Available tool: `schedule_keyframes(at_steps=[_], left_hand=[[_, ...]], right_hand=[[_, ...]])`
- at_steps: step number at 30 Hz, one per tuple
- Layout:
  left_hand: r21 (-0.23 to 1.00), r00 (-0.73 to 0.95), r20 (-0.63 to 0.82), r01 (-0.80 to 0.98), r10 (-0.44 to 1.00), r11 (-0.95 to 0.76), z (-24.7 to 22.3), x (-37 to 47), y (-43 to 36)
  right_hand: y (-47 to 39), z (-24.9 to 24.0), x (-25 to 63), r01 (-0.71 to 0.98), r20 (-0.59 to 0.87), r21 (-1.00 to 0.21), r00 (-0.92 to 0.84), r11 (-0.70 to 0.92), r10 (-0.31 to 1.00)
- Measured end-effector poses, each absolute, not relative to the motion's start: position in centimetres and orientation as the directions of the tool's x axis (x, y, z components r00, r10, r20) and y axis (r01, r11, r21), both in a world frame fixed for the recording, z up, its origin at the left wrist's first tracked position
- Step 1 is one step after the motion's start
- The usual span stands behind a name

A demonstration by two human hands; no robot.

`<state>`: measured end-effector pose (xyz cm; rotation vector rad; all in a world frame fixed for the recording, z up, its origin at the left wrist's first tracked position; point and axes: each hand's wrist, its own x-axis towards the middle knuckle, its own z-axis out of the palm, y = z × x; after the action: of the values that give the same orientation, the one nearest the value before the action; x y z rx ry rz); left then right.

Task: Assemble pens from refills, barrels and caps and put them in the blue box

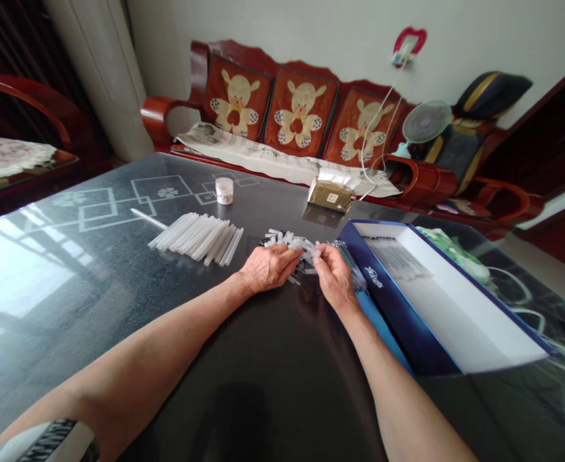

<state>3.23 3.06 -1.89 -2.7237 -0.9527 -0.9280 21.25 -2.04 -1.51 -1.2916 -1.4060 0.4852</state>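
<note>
My left hand (271, 265) rests at the near left edge of a pile of small white and black plastic pieces (282, 237). Its fingers are curled together, and whatever is in them is hidden. Between thumb and fingertips, my right hand (335, 280) pinches a small whitish translucent piece (316, 253) at the pile's right side. Left of the pile lies a row of white translucent plastic tubes (193, 237), one of them sticking out at the far left. Thin dark refill-like sticks (352, 263) lie just right of my right hand, against the box.
A blue open box (402, 321) with a white inside stands at right, holding a row of thin clear sticks (398, 256). Farther back are a small white jar (224, 191) and a tissue pack (330, 194). White cables (564, 366) lie at the right edge.
</note>
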Motion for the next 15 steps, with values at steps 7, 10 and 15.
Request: schedule_keyframes(at_steps=[7, 10, 15], left_hand=[[0.11, 0.629, 0.544, 0.602, 0.555, -0.791, -1.83, 3.2, 3.05], [0.115, 0.634, 0.526, 0.608, 0.567, -0.786, -1.76, 3.2, 3.0], [0.13, 0.641, 0.521, 0.593, 0.563, -0.795, -1.7, 3.29, 2.89]], right_hand=[[-1.88, -1.77, 20.88, -0.098, 0.159, -0.977, 0.263, 0.19, 0.952], [-2.01, -1.6, 20.7, -0.148, 0.141, -0.972, 0.254, 0.183, 0.957], [-2.03, -1.89, 20.55, -0.037, 0.19, -0.979, 0.208, 0.201, 0.96]])
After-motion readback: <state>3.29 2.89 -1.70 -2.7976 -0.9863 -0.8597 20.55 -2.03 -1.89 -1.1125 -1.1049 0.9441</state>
